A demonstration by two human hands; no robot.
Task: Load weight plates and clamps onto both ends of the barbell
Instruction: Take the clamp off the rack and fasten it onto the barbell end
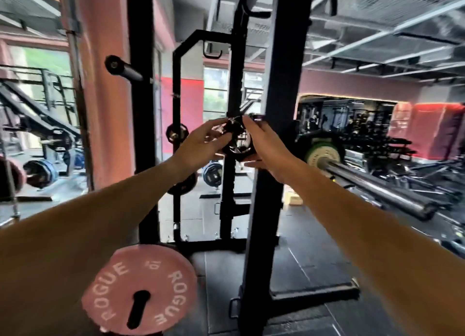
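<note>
Both arms reach forward at chest height. My left hand [201,144] pinches one black barbell clamp [222,129], and my right hand [264,147] grips a second black clamp [239,144] right beside it; the two clamps touch or overlap in front of a black rack upright [271,184]. To the right, the steel barbell sleeve [377,184] juts toward me with a green-and-white plate [323,154] on it. A pink plate marked ROGUE [141,288] hangs on a storage peg low down, below my left forearm.
A second black upright [141,109] stands at left with a bare bar end [120,67] poking out above. Further racks, blue plates [212,174] and loaded bars fill the background. Black rubber flooring [302,247] lies below.
</note>
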